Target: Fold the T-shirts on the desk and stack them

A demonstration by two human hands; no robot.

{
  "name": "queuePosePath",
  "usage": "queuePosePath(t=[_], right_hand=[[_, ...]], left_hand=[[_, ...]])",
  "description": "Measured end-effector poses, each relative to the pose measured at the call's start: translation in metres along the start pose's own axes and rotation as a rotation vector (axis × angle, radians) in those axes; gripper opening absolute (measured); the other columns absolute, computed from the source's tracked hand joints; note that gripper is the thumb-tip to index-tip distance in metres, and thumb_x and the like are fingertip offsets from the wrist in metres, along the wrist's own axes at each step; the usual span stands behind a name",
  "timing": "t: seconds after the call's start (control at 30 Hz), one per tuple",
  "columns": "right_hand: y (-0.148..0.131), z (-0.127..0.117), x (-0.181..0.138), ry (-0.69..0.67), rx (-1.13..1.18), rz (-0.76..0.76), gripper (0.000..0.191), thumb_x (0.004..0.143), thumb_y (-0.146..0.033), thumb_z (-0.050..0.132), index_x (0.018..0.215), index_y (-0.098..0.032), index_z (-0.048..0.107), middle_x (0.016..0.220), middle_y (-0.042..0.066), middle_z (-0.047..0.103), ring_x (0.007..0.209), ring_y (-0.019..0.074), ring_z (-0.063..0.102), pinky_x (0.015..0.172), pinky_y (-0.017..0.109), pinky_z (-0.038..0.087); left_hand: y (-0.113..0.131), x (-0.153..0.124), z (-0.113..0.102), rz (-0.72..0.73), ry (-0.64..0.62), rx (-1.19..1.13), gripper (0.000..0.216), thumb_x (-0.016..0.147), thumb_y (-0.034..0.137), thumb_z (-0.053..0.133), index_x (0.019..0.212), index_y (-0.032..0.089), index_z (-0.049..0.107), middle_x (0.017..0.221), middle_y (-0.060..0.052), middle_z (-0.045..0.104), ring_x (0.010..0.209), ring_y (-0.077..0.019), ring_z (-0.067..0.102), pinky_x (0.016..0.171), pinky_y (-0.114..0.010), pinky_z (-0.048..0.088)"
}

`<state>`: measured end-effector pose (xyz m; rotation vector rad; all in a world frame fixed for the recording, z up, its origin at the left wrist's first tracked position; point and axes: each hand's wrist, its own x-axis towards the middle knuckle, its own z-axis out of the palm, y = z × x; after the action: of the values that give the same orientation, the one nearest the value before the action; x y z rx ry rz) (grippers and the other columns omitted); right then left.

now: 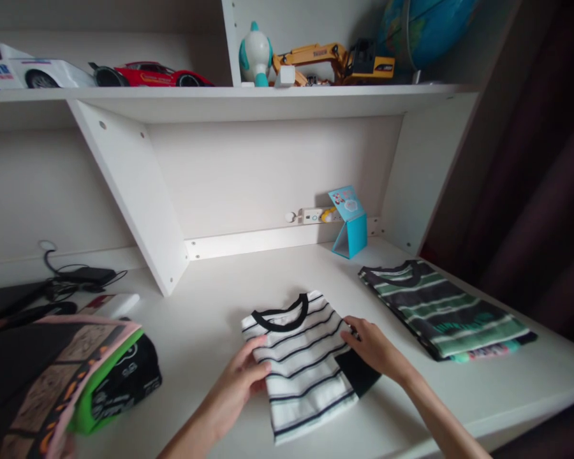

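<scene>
A folded white T-shirt (306, 370) with thin dark stripes, a black collar and a black patch at its right side lies on the white desk. My left hand (242, 376) holds its left edge, with the fingertips and thumb at the fabric. On the opposite edge, just above the black patch, my right hand (370, 347) grips the cloth with bent fingers; some fingertips are hidden. To the right rests a stack of folded clothes with a green and dark grey striped T-shirt (444, 306) on top.
At the left sits a heap of clothes (71, 376), with black cables and an adapter (88, 275) behind it. A blue desk calendar (356, 233) stands by a power strip (313, 215) at the back. Overhead, a shelf (277, 95) carries toy vehicles and a globe (430, 29).
</scene>
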<state>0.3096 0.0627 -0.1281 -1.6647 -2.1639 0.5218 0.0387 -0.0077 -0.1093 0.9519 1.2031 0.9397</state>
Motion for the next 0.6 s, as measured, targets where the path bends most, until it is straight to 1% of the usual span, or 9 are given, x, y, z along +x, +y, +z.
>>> queuePosePath(t=[0.03, 0.1, 0.17, 0.27, 0.3, 0.37, 0.43, 0.5, 0.6], right_hand=[[0.002, -0.002, 0.001, 0.009, -0.005, 0.002, 0.023, 0.083, -0.024, 0.038, 0.095, -0.021, 0.057, 0.085, 0.005, 0.067, 0.083, 0.0196, 0.062, 0.071, 0.025, 0.041], [0.009, -0.010, 0.003, 0.049, -0.025, 0.025, 0.023, 0.082, -0.025, 0.039, 0.095, -0.022, 0.057, 0.082, 0.003, 0.067, 0.081, 0.0198, 0.063, 0.070, 0.026, 0.041], [0.024, -0.027, 0.005, 0.114, -0.055, 0.071, 0.024, 0.082, -0.027, 0.041, 0.099, -0.022, 0.057, 0.085, 0.005, 0.067, 0.083, 0.0222, 0.062, 0.071, 0.028, 0.041], [0.058, -0.064, 0.004, 0.253, -0.153, 0.169, 0.027, 0.082, -0.031, 0.044, 0.105, -0.023, 0.057, 0.091, 0.008, 0.066, 0.087, 0.0250, 0.061, 0.069, 0.030, 0.040], [0.070, -0.079, 0.004, 0.308, -0.204, 0.213, 0.028, 0.082, -0.033, 0.046, 0.106, -0.023, 0.058, 0.092, 0.008, 0.066, 0.086, 0.0251, 0.061, 0.067, 0.030, 0.039], [0.096, -0.110, 0.003, 0.411, -0.301, 0.318, 0.028, 0.082, -0.035, 0.049, 0.105, -0.024, 0.060, 0.092, 0.010, 0.066, 0.081, 0.0254, 0.061, 0.062, 0.030, 0.037], [0.120, -0.140, 0.003, 0.485, -0.353, 0.424, 0.029, 0.081, -0.036, 0.051, 0.105, -0.023, 0.062, 0.093, 0.014, 0.065, 0.078, 0.0266, 0.060, 0.058, 0.032, 0.033], [0.141, -0.163, 0.004, 0.532, -0.373, 0.504, 0.030, 0.081, -0.035, 0.052, 0.105, -0.021, 0.063, 0.095, 0.018, 0.064, 0.078, 0.0268, 0.060, 0.056, 0.033, 0.031], [0.169, -0.179, 0.007, 0.567, -0.376, 0.543, 0.029, 0.079, -0.032, 0.054, 0.103, -0.019, 0.065, 0.093, 0.019, 0.065, 0.078, 0.0255, 0.060, 0.055, 0.032, 0.030]], left_hand=[[0.004, 0.003, 0.005, 0.005, 0.010, 0.029, 0.063, 0.062, 0.031, 0.066, 0.122, 0.023, 0.046, 0.109, -0.006, 0.057, 0.095, -0.0203, 0.056, 0.081, -0.031, 0.047], [0.014, 0.009, 0.019, 0.054, 0.026, 0.186, 0.066, 0.066, 0.028, 0.062, 0.128, 0.022, 0.041, 0.107, -0.006, 0.059, 0.086, -0.0173, 0.058, 0.079, -0.029, 0.048], [0.024, 0.018, 0.038, 0.167, 0.000, 0.355, 0.065, 0.070, 0.028, 0.059, 0.131, 0.021, 0.038, 0.113, -0.007, 0.057, 0.079, -0.0146, 0.057, 0.076, -0.028, 0.048], [0.036, 0.045, 0.078, 0.395, -0.081, 0.442, 0.064, 0.070, 0.025, 0.057, 0.131, 0.021, 0.038, 0.133, -0.009, 0.041, 0.074, -0.0121, 0.056, 0.075, -0.027, 0.050], [0.039, 0.057, 0.094, 0.455, -0.108, 0.441, 0.065, 0.069, 0.024, 0.057, 0.131, 0.020, 0.038, 0.136, -0.009, 0.037, 0.073, -0.0117, 0.056, 0.076, -0.028, 0.050], [0.044, 0.083, 0.129, 0.529, -0.163, 0.433, 0.065, 0.069, 0.023, 0.057, 0.132, 0.019, 0.038, 0.136, -0.009, 0.036, 0.073, -0.0124, 0.057, 0.081, -0.031, 0.049], [0.046, 0.110, 0.167, 0.557, -0.214, 0.436, 0.065, 0.069, 0.022, 0.058, 0.131, 0.021, 0.039, 0.135, -0.008, 0.038, 0.080, -0.0160, 0.058, 0.089, -0.035, 0.046], [0.046, 0.134, 0.202, 0.556, -0.236, 0.438, 0.065, 0.068, 0.021, 0.060, 0.130, 0.021, 0.040, 0.134, -0.008, 0.040, 0.096, -0.0218, 0.056, 0.095, -0.038, 0.041], [0.037, 0.161, 0.244, 0.539, -0.207, 0.457, 0.066, 0.067, 0.021, 0.062, 0.130, 0.018, 0.041, 0.129, -0.011, 0.043, 0.116, -0.0257, 0.044, 0.104, -0.038, 0.032]])
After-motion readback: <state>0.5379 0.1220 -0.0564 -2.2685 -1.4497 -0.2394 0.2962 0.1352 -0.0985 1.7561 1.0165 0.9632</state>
